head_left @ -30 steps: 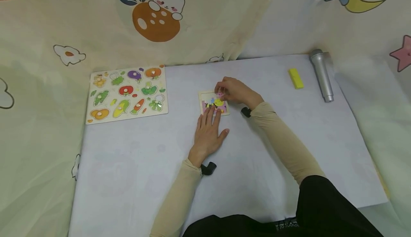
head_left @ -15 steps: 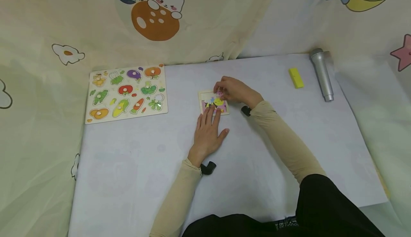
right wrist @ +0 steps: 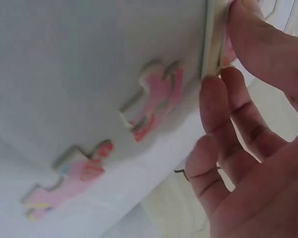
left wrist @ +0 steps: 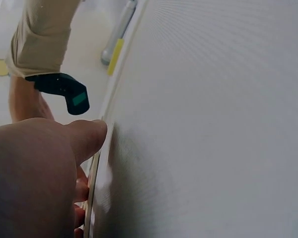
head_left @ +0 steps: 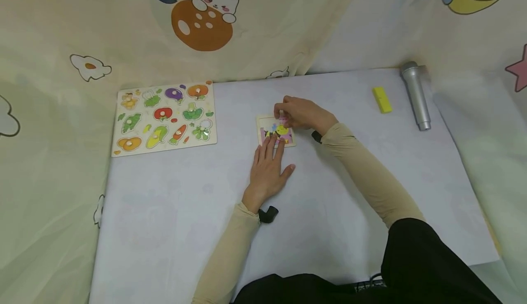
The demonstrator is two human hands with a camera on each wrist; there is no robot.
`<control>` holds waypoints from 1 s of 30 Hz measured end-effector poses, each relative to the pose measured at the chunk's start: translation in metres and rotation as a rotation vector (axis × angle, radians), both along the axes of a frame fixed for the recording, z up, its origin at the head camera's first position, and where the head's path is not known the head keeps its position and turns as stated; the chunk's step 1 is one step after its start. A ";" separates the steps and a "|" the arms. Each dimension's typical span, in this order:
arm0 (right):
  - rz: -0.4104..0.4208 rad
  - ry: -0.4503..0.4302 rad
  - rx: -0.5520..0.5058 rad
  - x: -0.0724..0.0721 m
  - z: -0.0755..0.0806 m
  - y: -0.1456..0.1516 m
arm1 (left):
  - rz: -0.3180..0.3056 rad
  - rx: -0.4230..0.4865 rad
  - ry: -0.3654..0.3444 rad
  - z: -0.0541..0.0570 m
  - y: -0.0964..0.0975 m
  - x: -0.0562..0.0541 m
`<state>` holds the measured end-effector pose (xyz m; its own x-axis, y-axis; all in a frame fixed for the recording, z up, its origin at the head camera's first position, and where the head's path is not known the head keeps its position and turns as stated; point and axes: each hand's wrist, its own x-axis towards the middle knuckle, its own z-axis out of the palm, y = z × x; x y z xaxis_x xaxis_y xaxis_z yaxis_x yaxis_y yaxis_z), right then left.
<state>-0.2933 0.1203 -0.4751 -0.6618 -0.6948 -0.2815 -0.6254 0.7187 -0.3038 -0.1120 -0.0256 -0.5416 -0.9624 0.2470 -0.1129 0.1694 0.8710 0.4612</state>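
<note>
A small square jigsaw puzzle board (head_left: 267, 121) with a yellow cartoon figure and pink pieces lies mid-table in the head view. The straight fingertips of my left hand (head_left: 266, 173) rest on its near edge. At the far right corner, my right hand (head_left: 308, 114) bends its fingers and pinches a pink puzzle piece (head_left: 283, 121), which the fingers partly hide. The right wrist view has my thumb over the board's edge (right wrist: 212, 39). Two loose pink pieces (right wrist: 159, 94) lie on the table there, blurred; I cannot make them out in the head view.
A vegetable peg puzzle (head_left: 164, 120) lies at the far left. A yellow block (head_left: 382, 100) and a silver microphone-like cylinder (head_left: 416, 95) lie at the far right. A patterned curtain (head_left: 131, 29) hangs behind the table's back edge.
Both hands stay almost in place at the puzzle board; the right fingers shift only slightly over the pink piece. The head view has moved a little.
</note>
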 end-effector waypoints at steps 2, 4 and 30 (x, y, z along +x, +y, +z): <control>-0.003 -0.004 -0.032 0.000 -0.002 0.001 | 0.003 0.000 0.002 0.000 0.000 0.000; -0.005 -0.007 -0.067 -0.001 -0.004 0.003 | 0.006 0.000 0.005 0.000 0.000 0.000; -0.169 -0.090 -0.317 0.002 -0.021 0.018 | -0.004 -0.021 -0.007 -0.001 0.000 0.000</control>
<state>-0.2910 0.1380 -0.4958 -0.7568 -0.6402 -0.1320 -0.4666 0.6705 -0.5767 -0.1124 -0.0257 -0.5422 -0.9606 0.2483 -0.1251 0.1696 0.8799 0.4438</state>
